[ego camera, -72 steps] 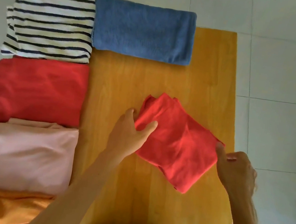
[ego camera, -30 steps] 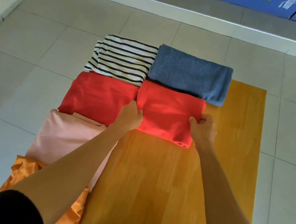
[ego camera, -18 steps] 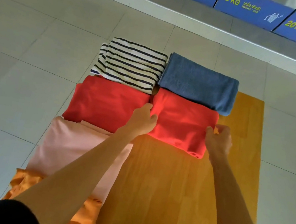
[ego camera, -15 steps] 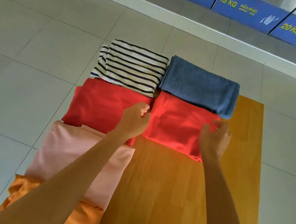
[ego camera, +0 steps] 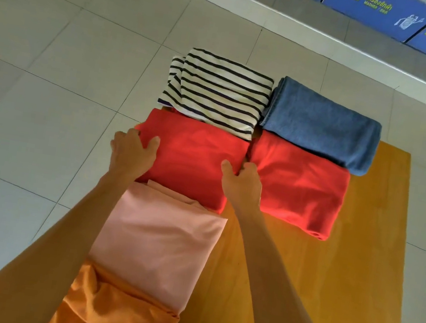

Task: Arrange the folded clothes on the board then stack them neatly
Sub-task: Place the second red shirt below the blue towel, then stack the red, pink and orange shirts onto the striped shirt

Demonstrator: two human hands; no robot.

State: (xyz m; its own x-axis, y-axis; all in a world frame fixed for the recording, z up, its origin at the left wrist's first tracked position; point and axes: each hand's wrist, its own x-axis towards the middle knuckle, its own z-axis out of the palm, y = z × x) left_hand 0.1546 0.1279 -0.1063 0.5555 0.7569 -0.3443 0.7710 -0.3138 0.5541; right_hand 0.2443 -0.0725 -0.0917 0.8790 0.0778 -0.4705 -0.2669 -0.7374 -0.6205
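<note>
Folded clothes lie in two columns on an orange wooden board (ego camera: 327, 277). The left column holds a striped top (ego camera: 217, 92), a red garment (ego camera: 192, 158), a pink garment (ego camera: 156, 244) and an orange garment (ego camera: 109, 312). The right column holds a blue towel (ego camera: 321, 122) and a second red garment (ego camera: 300, 186). My left hand (ego camera: 132, 154) grips the left edge of the left red garment, thumb on top. At its right edge, in the gap between the two red pieces, my right hand (ego camera: 242, 182) grips it too.
The board lies on a grey tiled floor (ego camera: 36, 91). Blue panels (ego camera: 397, 14) marked 15 KG and 20 KG stand behind a white ledge at the back. The right half of the board nearer to me is bare wood.
Both hands let go of the right red garment and shifted left onto the left red garment. The right red garment now lies flat below the blue towel.
</note>
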